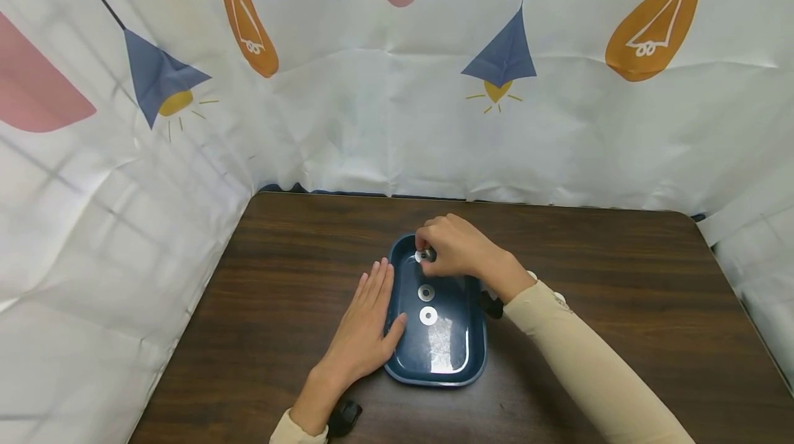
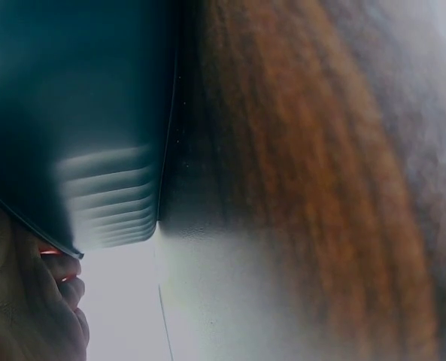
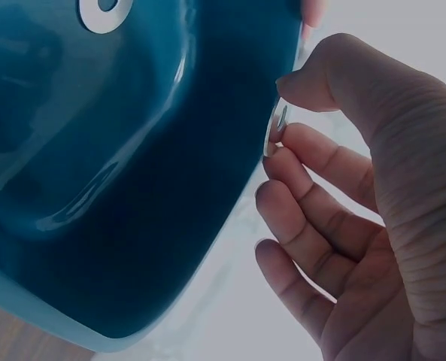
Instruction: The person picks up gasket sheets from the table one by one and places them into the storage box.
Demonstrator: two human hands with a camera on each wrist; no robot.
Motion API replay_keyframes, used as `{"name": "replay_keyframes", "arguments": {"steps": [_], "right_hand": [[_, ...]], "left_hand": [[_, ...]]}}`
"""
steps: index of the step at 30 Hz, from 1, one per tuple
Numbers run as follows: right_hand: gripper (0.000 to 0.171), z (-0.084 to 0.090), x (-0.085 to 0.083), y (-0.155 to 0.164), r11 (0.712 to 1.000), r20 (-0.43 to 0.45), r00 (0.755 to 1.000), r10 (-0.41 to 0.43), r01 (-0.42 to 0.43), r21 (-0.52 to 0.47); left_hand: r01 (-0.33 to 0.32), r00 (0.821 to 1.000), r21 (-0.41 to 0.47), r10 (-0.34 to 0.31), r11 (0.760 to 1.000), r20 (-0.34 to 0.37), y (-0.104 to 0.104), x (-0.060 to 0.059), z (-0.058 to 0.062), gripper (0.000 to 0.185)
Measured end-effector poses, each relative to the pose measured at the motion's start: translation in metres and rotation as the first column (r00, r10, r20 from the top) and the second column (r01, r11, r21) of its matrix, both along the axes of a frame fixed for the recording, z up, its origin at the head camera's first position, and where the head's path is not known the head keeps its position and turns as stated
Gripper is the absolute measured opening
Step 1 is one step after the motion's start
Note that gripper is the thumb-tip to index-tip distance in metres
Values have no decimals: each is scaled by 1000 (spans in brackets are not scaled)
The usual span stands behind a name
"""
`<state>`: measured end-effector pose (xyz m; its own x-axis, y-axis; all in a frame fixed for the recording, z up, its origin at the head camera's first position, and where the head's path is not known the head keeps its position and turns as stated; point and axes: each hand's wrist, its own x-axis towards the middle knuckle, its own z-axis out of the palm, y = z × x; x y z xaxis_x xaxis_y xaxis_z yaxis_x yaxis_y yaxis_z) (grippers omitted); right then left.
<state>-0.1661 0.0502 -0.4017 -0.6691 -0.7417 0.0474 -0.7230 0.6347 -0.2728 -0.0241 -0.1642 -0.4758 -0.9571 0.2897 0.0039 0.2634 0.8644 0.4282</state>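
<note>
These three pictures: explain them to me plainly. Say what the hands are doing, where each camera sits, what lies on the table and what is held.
No machine here: a person works with two bare hands. The wide picture comes from a camera on the head, looking down at a dark wooden table. The other two come from cameras on each wrist, very close and blurry. On the table stands a dark blue tray with two flat metal washers lying in it. The left hand rests flat beside the tray, thumb touching its rim. The right hand is over the tray's far end and pinches a third washer between thumb and fingertip.
</note>
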Motion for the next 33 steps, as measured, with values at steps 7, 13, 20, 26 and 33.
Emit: {"name": "replay_keyframes", "arguments": {"steps": [7,13,20,26,33], "right_hand": [[21,1,0,-2,1000,14,1000,4,-4,4],[29,3,2,0,999,16,999,-30,29,45],[30,6,4,5,998,32,998,-49,48,30],[31,8,8,16,998,29,997,-67,68,-11],[30,13,14,34,992,14,995,-96,97,-75]], "left_hand": [[-1,1000,5,1,1000,-3,0,1,-1,84],[12,1000,19,-11,1000,-13,0,0,-1,85],[7,1000,15,-6,1000,-2,0,0,0,85],[7,1000,16,-7,1000,-17,1,0,0,85],[10,1000,10,-10,1000,-23,0,1,1,85]]}}
